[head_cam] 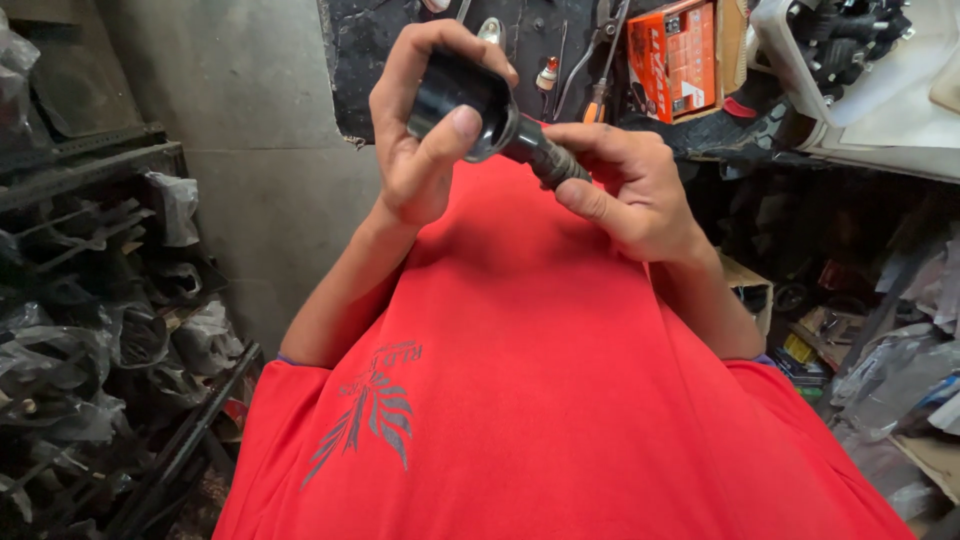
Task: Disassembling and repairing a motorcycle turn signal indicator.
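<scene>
Both my hands hold one black metal part (500, 118) in front of my red shirt (530, 380). My left hand (420, 165) wraps the wide, cup-shaped end, with the thumb pressed on its rim. Around the narrower ribbed shaft at the other end, my right hand (635, 185) has its fingers curled. The part lies tilted, its wide end up and to the left.
A dark workbench (380, 60) ahead carries pliers and a screwdriver (600, 60), a small bottle (547, 75) and an orange box (675, 55). White plastic bodywork (880, 90) sits at top right. Racks of plastic-wrapped parts (100, 330) line the left, and more clutter (880, 330) the right.
</scene>
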